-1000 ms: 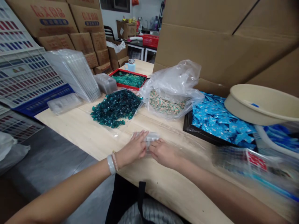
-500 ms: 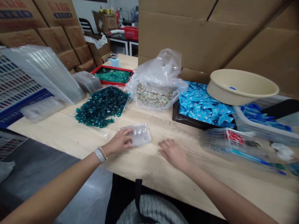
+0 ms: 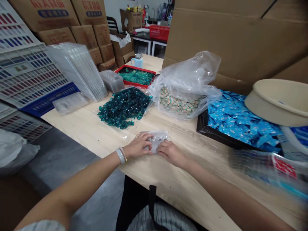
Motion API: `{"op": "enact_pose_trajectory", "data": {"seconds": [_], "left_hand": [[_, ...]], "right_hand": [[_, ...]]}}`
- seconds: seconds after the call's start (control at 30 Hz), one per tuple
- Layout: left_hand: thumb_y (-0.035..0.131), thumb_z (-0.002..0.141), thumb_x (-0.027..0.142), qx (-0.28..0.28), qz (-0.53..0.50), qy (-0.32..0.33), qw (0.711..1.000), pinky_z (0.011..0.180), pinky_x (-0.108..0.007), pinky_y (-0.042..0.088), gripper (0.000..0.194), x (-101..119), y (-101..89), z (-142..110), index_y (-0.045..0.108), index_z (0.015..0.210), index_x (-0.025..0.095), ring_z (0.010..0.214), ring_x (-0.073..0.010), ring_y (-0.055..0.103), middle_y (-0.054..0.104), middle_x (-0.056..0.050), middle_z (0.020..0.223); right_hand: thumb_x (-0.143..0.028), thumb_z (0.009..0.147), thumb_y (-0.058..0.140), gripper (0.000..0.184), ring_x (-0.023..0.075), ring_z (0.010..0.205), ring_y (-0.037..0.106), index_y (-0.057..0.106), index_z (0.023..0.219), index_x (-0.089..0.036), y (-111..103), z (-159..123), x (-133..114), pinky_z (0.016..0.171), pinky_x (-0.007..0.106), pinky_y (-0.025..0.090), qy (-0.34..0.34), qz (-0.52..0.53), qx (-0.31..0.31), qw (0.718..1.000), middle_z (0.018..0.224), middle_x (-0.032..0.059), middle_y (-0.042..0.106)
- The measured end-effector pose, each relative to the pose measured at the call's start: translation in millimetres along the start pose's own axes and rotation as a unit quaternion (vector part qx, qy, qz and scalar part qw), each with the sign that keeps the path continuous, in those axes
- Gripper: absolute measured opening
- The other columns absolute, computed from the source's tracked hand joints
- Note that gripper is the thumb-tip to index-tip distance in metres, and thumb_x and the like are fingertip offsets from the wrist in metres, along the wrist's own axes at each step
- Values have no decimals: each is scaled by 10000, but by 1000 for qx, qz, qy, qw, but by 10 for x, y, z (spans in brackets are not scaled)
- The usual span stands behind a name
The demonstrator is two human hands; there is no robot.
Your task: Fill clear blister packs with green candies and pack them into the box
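Pale wood table (image 3: 108, 138) carries the goods. Brown cardboard sheet (image 3: 231, 41) stands along its far right side. Cream basin (image 3: 284, 96) is at the right, overlapping in view the blue packets (image 3: 238, 117), which are heaped in a black tray (image 3: 214, 136). Clear bag (image 3: 190, 72), left of that tray, contains small wrapped pieces (image 3: 179, 102). Dark green pieces (image 3: 124, 107) lie in a loose pile left of the bag; behind them, a red tray (image 3: 137, 84) contains lighter green ones.

Left hand (image 3: 140, 143): grip curved over the left end of the clear box; cannot tell whether it pinches. Right hand (image 3: 170, 152): grip bunched, fingertips at the box's right end; thumb contact cannot be told. Clear box (image 3: 157, 137) lies on the table near its front edge, between both hands, partly covered by them. Blue mug (image 3: 137, 61) stands behind the red tray. Pale bangle (image 3: 120, 155) is on the left wrist.
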State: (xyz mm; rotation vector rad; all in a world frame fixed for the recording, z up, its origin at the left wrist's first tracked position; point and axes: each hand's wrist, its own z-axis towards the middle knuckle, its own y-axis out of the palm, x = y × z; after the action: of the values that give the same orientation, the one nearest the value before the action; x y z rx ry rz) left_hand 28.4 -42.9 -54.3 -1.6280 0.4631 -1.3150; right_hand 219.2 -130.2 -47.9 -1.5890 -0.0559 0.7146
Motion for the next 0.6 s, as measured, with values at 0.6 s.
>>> {"op": "enact_pose_trajectory", "data": {"seconds": [0.6], "left_hand": [[446, 760, 132, 10, 57, 15, 998, 1019, -440, 189, 150, 429, -198, -6, 550, 868, 123, 1253, -240, 215, 315, -144, 1321]], "right_hand": [[-150, 759, 456, 178, 212, 873, 500, 560, 901, -129, -305, 241, -262, 742, 331, 363, 5, -179, -88, 980, 907, 96, 573]]}}
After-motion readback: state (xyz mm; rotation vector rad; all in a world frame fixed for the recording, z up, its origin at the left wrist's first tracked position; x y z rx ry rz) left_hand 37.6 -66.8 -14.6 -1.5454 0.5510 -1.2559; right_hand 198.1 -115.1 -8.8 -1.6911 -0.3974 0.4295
